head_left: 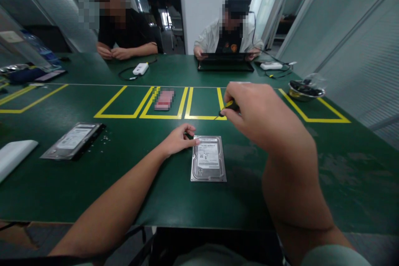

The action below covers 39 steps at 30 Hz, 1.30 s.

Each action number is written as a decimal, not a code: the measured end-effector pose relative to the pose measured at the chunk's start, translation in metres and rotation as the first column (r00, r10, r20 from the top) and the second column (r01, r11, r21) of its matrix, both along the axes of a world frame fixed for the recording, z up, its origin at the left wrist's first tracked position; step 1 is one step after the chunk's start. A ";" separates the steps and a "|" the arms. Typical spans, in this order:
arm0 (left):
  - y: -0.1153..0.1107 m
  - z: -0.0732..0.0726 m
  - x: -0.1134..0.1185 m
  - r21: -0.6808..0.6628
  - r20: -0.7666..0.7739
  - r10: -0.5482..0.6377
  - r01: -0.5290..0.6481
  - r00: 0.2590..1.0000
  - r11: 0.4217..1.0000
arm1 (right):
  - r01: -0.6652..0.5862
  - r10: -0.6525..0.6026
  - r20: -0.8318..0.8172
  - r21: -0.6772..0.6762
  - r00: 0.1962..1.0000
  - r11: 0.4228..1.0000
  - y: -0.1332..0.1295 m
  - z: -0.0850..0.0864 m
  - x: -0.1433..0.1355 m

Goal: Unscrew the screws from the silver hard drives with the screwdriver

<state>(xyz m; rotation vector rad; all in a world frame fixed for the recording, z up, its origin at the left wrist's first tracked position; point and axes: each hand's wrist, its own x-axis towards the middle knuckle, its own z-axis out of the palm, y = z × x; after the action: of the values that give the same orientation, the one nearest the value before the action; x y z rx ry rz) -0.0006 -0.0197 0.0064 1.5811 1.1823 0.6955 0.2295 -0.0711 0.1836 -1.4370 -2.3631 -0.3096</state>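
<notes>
A silver hard drive (208, 162) with a white label lies flat on the green table (168, 195) in front of me. My left hand (181, 139) touches its upper left corner with the thumb, the other fingers curled apart from the thumb beside that edge. Above and to the right of the drive, my right hand (249, 108) is closed around a yellow and black screwdriver (231, 107). The thin shaft points down and left, its tip in the air past the drive's top edge.
Another hard drive (73, 139) lies at the left beside scattered small screws (101, 143). A white object (15, 156) is at the left edge. Farther off are a pink item (164, 100), a bowl of dark parts (305, 90), and two seated people, one holding a black frame (226, 67).
</notes>
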 end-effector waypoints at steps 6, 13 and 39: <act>0.001 -0.002 0.000 0.129 -0.118 -0.036 0.052 0.992 0.990 | 0.111 -0.099 0.095 -0.128 0.991 0.986 0.003 -0.021 0.010; 0.000 -0.001 0.003 0.148 -0.157 -0.046 0.070 0.987 0.987 | 0.242 -0.226 0.113 -0.155 0.968 0.958 -0.007 -0.073 0.024; 0.000 0.001 0.003 0.099 -0.175 -0.081 0.100 0.981 0.990 | 0.284 -0.236 0.212 -0.236 0.948 0.929 -0.017 -0.151 0.043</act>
<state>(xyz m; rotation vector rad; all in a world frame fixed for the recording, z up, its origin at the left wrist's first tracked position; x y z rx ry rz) 0.0019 -0.0194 0.0078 1.8030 1.2047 0.5815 0.2724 -0.0877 0.0327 -1.9325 -2.4251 -0.2035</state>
